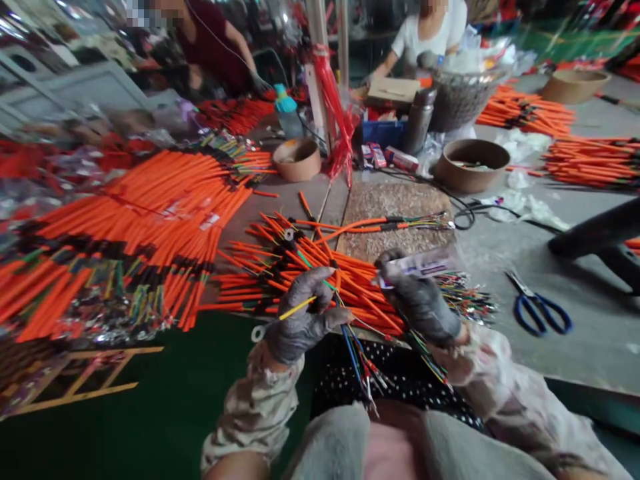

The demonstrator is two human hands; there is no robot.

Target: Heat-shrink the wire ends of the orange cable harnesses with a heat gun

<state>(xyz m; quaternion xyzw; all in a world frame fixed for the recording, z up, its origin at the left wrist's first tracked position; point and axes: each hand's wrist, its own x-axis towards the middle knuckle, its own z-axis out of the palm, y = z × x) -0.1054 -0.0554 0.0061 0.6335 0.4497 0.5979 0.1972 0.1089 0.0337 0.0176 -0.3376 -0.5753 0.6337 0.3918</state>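
Observation:
My left hand [306, 317], in a grey glove, is closed on the wire end of an orange cable. Blue, red and white wires [356, 363] hang below its fingers. A thin yellow piece [298, 307] and a green wire stick out by the same hand. My right hand [417, 300], also gloved, is closed around a pale, flat tube-like item [425, 262] with purplish print; it is blurred, so its kind is unclear. Under and between both hands lies a pile of orange cables [360, 277] with black bands and bare coloured wire ends.
Blue-handled scissors [537, 310] lie to the right, near a black tool [600, 233]. A worn board [400, 200] carries two cables. Brown round containers [470, 167], a metal flask [419, 123] and a wicker basket [457, 100] stand behind. More cables [150, 193] cover the left. Two people sit opposite.

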